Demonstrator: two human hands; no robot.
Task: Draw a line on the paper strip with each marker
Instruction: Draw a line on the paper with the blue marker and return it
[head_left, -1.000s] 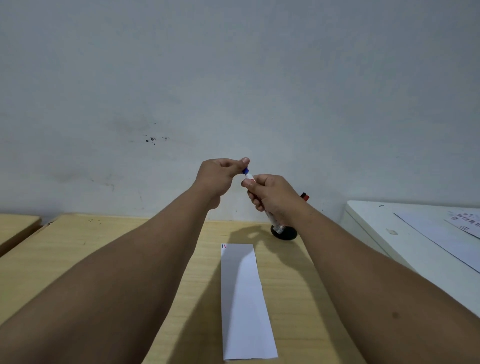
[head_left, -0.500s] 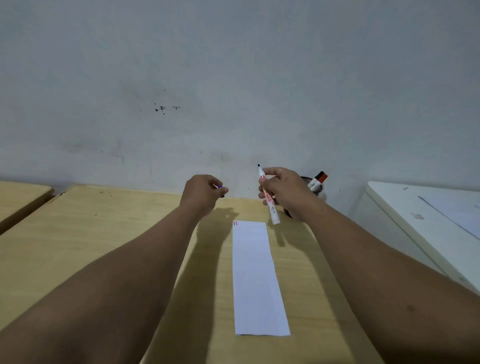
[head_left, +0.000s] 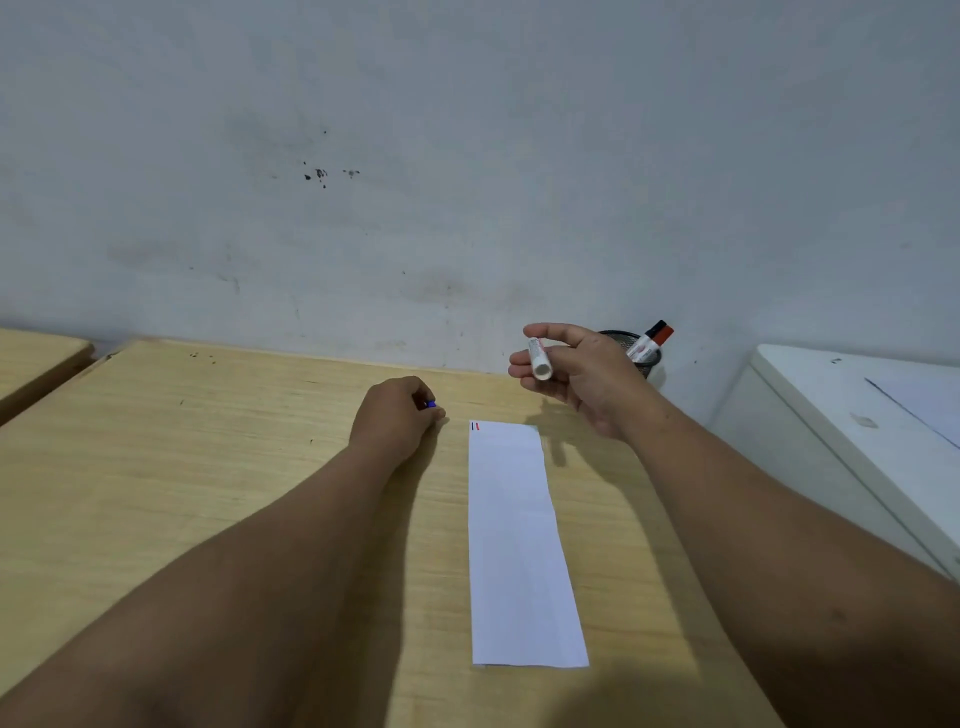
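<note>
A long white paper strip (head_left: 519, 540) lies lengthwise on the wooden table (head_left: 208, 447), with two short marks, one dark and one red, at its far left corner. My right hand (head_left: 576, 374) hovers above the strip's far end, shut on a white marker (head_left: 539, 358) whose blunt rear end points toward me; its tip is hidden. My left hand (head_left: 397, 415) rests on the table left of the strip, fingers closed around a small blue cap (head_left: 430, 404). A black mesh pen cup (head_left: 641, 356) stands behind my right hand with a red-capped marker (head_left: 652, 339) in it.
A stained grey wall runs close behind the table. A white cabinet top (head_left: 852, 410) with a sheet of paper stands to the right. Another wooden table edge (head_left: 36, 358) shows at far left.
The blue cap has come off the marker. My left hand has dropped to the table with it. My right hand has turned the marker so its rear end faces me.
</note>
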